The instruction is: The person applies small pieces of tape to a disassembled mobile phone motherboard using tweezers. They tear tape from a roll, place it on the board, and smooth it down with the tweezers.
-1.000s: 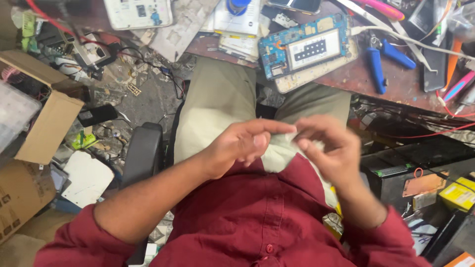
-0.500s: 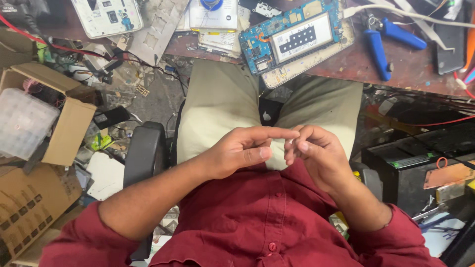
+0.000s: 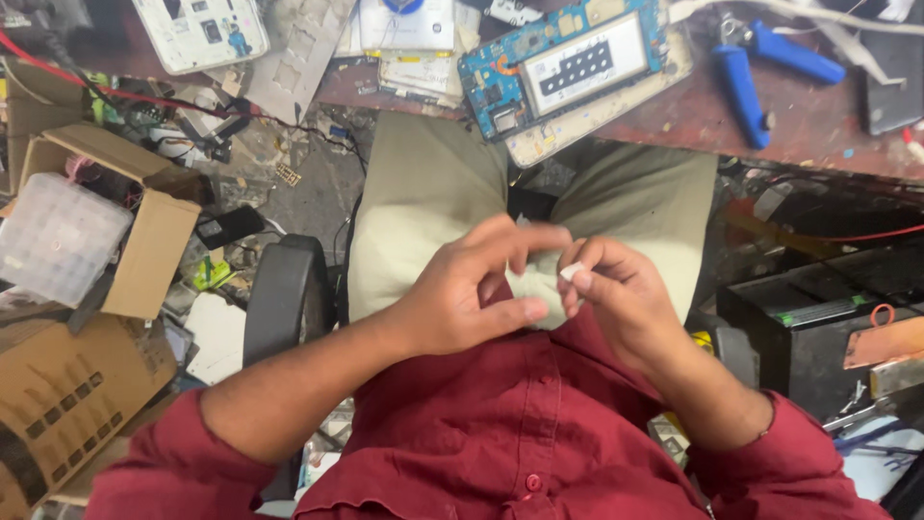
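Note:
Both my hands meet over my lap, above khaki trousers (image 3: pixel 423 202) and a dark red shirt (image 3: pixel 520 424). My right hand (image 3: pixel 621 299) pinches a tiny white piece (image 3: pixel 569 273) at its fingertips. My left hand (image 3: pixel 472 289) curves in a C shape, index finger arched over the top and thumb below, close to the right fingertips. I see nothing held in the left hand.
A blue circuit board with a pale screen (image 3: pixel 568 63) and blue-handled pliers (image 3: pixel 760 67) lie on the reddish desk edge (image 3: pixel 828 125). A black chair armrest (image 3: pixel 284 289) is at left, beside a cardboard box (image 3: pixel 154 231) holding a clear plastic container (image 3: pixel 58 236). A black case (image 3: pixel 818 308) sits at right.
My hands have stayed together over my lap. The left index finger now arches further over the right fingertips, and the desk items sit slightly further right in view.

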The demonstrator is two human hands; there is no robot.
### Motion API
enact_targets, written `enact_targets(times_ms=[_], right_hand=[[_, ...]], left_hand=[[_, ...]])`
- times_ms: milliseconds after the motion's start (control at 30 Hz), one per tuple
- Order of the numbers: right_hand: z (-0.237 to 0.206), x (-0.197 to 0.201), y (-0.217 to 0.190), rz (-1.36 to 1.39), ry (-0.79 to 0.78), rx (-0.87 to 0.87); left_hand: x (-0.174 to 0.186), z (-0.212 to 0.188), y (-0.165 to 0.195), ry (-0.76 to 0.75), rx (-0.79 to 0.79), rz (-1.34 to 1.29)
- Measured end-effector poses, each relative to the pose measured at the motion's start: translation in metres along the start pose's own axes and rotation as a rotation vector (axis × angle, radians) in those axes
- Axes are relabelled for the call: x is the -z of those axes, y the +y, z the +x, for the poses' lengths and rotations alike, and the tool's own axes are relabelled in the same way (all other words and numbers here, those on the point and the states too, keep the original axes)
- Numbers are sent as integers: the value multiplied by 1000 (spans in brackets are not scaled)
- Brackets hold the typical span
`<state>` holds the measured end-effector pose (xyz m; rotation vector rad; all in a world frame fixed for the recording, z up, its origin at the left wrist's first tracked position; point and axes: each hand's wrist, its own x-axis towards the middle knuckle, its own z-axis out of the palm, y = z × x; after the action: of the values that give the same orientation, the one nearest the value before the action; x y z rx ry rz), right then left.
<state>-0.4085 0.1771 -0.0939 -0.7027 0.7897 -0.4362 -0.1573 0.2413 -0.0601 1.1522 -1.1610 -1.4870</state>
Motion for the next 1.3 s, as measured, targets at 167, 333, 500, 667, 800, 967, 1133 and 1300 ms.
enact_targets(times_ms=[167, 333, 500, 667, 800, 967, 1133, 1300], right_hand=[[0, -10, -7, -381, 85, 81], [2, -25, -15, -895, 51, 307], [4, -30, -16, -979, 42, 347], [10, -27, -14, -951, 16, 306], [14, -27, -16, -945, 56, 289], [15, -31, -38, -1028, 136, 513], [28, -43, -77, -1218, 203, 722], [69, -57, -105, -1540, 150, 1037]], left_hand=[[-1, 2, 11, 214, 25, 213], [-3, -1, 10, 165, -23, 308], [-4, -2, 8, 151, -59, 411], [0, -1, 11, 155, -65, 451], [2, -2, 12, 167, -51, 400], [14, 2, 20, 298, -154, 363], [44, 27, 41, 521, -161, 540], [70, 63, 52, 541, -23, 564]])
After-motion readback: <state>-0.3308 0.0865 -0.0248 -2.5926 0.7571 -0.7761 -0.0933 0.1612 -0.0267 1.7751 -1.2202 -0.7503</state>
